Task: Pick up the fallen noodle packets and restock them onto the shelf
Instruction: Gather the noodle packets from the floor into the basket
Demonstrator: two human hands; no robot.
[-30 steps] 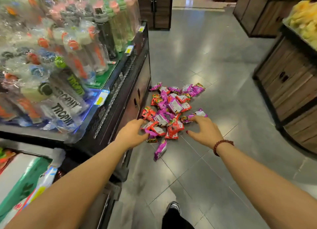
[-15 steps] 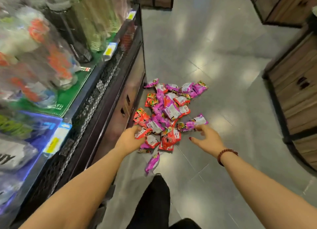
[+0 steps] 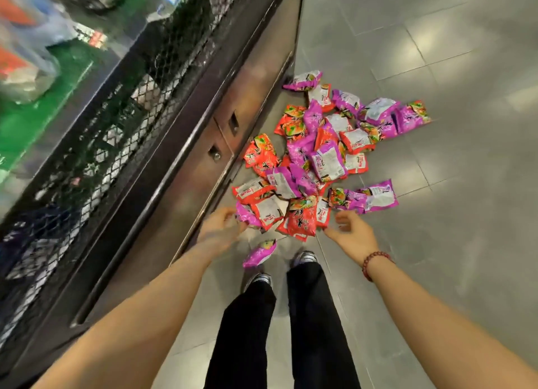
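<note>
Noodle packets [image 3: 317, 161], red and purple, heaped on the floor [image 3: 436, 257] beside the shelf base [image 3: 180, 182], none lifted yet; my right hand [image 3: 353, 233] fingers loosely spread and empty, left hand [image 3: 219, 230] too blurred to tell; next, grip nearest-edge packets.

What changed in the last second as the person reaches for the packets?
Both hands came down to the near edge of the pile of noodle packets: left hand blurred, right hand open; neither visibly grips anything. The pile and the stray purple packet lie unmoved.
</note>
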